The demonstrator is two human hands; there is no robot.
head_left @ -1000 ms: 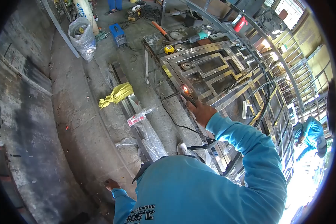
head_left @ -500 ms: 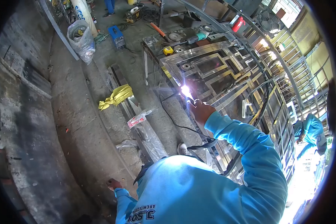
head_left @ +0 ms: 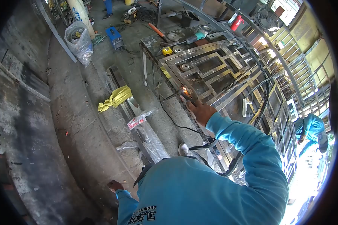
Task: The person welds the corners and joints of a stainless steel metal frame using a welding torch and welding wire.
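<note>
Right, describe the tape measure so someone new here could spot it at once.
Find the big worktable bearing the silvery metal grille. At its far end, among loose tools, look for a small, squat, yellow-and-black tape measure beside a round metal disc. It is the only mainly yellow tool there: the grinder is teal, the long handle orange.

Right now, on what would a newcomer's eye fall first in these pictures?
Most likely on the orange glow at the near side of the metal frame, just beyond the fingertips of the right hand. Next would come the bright yellow cloth draped over the long metal bars left of the frame, then the blue box farther off.
</note>
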